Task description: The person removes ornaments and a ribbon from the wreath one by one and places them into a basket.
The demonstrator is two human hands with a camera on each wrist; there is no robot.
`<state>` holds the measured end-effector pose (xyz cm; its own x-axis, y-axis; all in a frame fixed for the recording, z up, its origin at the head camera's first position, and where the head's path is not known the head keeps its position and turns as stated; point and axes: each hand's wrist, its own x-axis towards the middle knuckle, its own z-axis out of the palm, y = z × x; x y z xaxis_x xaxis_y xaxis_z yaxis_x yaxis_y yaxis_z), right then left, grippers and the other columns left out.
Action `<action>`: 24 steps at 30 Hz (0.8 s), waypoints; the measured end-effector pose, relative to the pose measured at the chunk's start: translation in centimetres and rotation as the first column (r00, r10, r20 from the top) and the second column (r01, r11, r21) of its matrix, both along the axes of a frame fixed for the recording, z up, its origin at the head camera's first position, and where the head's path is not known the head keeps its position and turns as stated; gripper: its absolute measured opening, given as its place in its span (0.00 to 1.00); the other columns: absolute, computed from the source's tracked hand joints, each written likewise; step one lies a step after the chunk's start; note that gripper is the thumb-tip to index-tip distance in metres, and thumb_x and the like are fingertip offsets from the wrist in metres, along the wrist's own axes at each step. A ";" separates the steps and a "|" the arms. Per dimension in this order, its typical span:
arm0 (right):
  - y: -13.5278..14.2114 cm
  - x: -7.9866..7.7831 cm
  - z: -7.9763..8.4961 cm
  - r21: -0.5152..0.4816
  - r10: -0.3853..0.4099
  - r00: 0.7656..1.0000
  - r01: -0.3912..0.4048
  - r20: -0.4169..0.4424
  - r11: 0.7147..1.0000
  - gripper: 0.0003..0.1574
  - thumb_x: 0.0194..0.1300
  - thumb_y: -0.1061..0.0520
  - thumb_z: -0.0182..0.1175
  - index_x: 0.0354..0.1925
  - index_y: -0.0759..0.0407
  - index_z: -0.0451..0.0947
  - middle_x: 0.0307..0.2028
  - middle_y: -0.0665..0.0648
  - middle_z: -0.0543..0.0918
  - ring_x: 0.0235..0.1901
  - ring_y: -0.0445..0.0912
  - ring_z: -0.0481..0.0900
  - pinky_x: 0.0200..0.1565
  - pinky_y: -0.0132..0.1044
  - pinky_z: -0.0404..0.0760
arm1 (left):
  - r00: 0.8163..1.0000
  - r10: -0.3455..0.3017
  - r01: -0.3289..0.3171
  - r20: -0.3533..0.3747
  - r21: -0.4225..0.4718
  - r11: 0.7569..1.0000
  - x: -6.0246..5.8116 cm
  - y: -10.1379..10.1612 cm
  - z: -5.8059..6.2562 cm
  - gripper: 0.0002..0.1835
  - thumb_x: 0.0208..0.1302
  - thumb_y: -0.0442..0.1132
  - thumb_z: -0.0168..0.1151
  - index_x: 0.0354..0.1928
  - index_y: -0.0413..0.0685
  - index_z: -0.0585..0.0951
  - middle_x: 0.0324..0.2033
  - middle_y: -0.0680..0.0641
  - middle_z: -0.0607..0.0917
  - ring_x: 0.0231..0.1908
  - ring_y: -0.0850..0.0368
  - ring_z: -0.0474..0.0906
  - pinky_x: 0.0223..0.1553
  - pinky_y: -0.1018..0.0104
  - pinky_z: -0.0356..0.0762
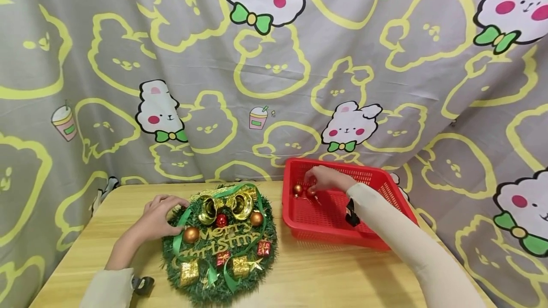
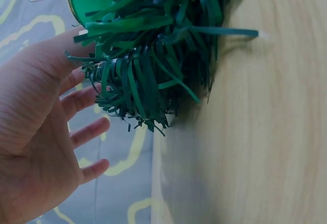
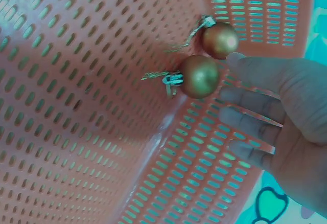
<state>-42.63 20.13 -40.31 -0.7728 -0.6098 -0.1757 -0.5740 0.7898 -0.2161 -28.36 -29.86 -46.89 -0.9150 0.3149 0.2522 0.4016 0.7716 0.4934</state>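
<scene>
A green tinsel Christmas wreath (image 1: 267, 270) lies on the table with gold bells (image 1: 241, 205), baubles, small gift boxes and gold "Merry Christmas" lettering. At its left edge is my left hand (image 1: 161, 217), thumb and forefinger spread beside the green ribbon (image 1: 179, 239). In the left wrist view those fingers are apart and partly hidden by the tinsel (image 2: 138, 81). My right hand (image 1: 326, 178) reaches into the red basket (image 1: 348, 236). Two shiny baubles (image 3: 199, 76) with strings lie in the basket's corner; the right thumb is close to one, and the other fingers are extended.
The light wooden table (image 1: 317, 277) carries the wreath at left and the basket at right. A grey curtain (image 1: 265, 146) with bunny prints hangs behind it. Dark straps with small devices (image 1: 142, 285) sit on both wrists.
</scene>
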 end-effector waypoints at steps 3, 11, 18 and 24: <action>-0.2 0.4 0.9 -0.031 0.010 1.000 -0.010 -0.006 0.999 0.16 0.64 0.62 0.69 0.50 0.63 0.85 0.46 0.59 0.88 0.44 0.49 0.84 0.50 0.45 0.85 | 1.000 -0.004 0.004 -0.007 0.001 1.000 -0.1 0.1 0.0 0.31 0.44 0.37 0.81 0.55 0.52 0.81 0.59 0.41 0.82 0.63 0.30 0.62 0.60 0.25 0.51; -2.3 2.4 4.4 -0.167 0.079 0.995 -0.089 -0.068 0.982 0.20 0.67 0.57 0.68 0.56 0.61 0.83 0.52 0.58 0.87 0.54 0.50 0.84 0.58 0.48 0.82 | 1.000 -0.010 0.010 -0.024 -0.001 1.000 -0.1 0.2 -0.1 0.31 0.43 0.37 0.81 0.54 0.52 0.81 0.58 0.42 0.82 0.63 0.30 0.63 0.60 0.24 0.51; -6.3 5.1 6.2 -0.269 0.128 0.990 -0.141 -0.062 0.953 0.20 0.68 0.54 0.68 0.56 0.56 0.83 0.53 0.56 0.87 0.54 0.49 0.84 0.60 0.47 0.81 | 0.999 0.001 -0.002 -0.034 -0.015 1.000 0.2 0.1 -0.1 0.32 0.42 0.36 0.82 0.55 0.52 0.81 0.57 0.42 0.83 0.62 0.30 0.64 0.59 0.25 0.53; -9.4 7.5 5.1 -0.274 0.210 0.976 -0.216 -0.052 0.937 0.20 0.68 0.54 0.68 0.56 0.55 0.83 0.52 0.55 0.88 0.53 0.49 0.85 0.57 0.43 0.83 | 0.999 -0.011 0.010 -0.036 -0.015 1.000 0.2 0.4 -0.1 0.32 0.43 0.36 0.81 0.55 0.50 0.81 0.57 0.42 0.83 0.62 0.30 0.64 0.59 0.25 0.53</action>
<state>-35.17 10.78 -35.26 -0.6212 -0.7827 0.0384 -0.7292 0.5595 -0.3940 -28.13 -29.50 -46.98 -0.9019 0.3285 0.2805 0.4272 0.7742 0.4670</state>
